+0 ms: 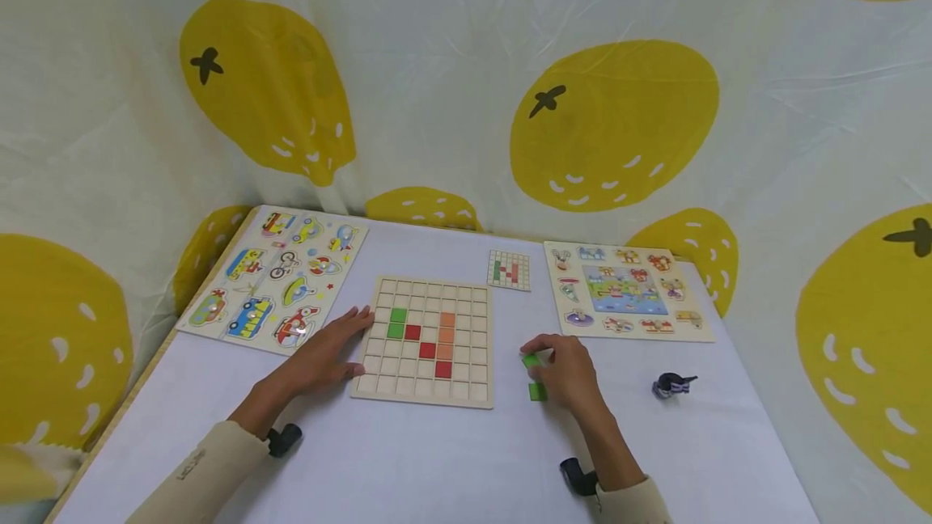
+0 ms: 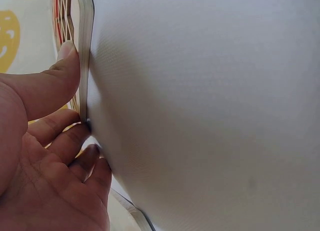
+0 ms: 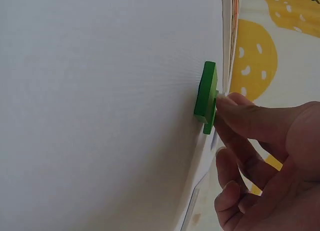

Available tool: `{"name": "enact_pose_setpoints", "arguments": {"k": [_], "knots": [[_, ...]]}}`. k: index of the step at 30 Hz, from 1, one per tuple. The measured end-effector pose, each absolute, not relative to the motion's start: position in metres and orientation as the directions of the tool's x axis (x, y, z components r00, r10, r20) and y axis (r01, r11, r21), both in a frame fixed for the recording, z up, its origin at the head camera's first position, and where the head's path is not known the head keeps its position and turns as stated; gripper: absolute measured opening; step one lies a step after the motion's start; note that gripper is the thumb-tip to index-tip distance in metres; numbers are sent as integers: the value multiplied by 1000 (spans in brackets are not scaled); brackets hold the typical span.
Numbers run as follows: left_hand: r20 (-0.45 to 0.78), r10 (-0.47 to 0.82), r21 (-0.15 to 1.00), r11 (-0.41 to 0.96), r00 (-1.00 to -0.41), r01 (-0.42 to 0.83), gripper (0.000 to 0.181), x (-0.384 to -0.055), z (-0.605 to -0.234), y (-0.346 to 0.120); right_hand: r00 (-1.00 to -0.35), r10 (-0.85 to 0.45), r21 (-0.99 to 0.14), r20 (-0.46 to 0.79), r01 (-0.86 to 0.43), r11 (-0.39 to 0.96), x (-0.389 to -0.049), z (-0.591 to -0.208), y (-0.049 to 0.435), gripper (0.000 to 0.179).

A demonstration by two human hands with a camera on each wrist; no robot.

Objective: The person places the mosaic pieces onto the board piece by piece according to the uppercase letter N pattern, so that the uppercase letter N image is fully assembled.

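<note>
A wooden grid board [image 1: 418,386] lies on the table, with two green, several red and several orange square tiles in its cells. My left hand [image 1: 324,358] rests at the board's left edge, fingers loosely extended; in the left wrist view the thumb [image 2: 65,76] touches the board's edge. Right of the board, my right hand [image 1: 571,374] pinches a green tile [image 1: 531,361] between thumb and fingers, low over the table. A second green tile [image 1: 537,391] lies flat just nearer to me, and in the right wrist view this tile [image 3: 204,93] stands in front of the fingertips.
Behind the board lies a small pattern card [image 1: 509,270]. A vehicle picture puzzle [image 1: 273,281] lies at the left, another picture puzzle [image 1: 628,292] at the back right. A small black-and-purple object [image 1: 671,385] sits at the right. A lemon-patterned curtain [image 1: 437,103] hangs behind.
</note>
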State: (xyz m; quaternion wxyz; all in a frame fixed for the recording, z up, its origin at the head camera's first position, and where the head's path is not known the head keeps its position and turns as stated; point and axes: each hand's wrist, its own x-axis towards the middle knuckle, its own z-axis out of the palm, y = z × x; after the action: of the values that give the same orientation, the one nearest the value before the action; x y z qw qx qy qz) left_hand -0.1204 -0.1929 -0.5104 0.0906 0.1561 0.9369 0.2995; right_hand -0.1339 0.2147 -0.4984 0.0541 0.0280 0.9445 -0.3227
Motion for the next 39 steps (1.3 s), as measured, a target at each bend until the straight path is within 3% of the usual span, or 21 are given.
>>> {"name": "enact_pose_setpoints", "arguments": {"k": [12,18,39], "knots": [[-78,347,588,773,-935,238,91,-121,-509,-192,-984,43,-593,-174,140,793,-141,-503,216,20],[-84,338,587,777,-937,228,90,-120,-507,-192,-989,59,-616,-137,132,777,-139,-497,209,19],[-109,320,577,791,-941,202,92,-121,-512,-192,-999,-53,-732,-1,-36,680,-125,-480,127,13]]}}
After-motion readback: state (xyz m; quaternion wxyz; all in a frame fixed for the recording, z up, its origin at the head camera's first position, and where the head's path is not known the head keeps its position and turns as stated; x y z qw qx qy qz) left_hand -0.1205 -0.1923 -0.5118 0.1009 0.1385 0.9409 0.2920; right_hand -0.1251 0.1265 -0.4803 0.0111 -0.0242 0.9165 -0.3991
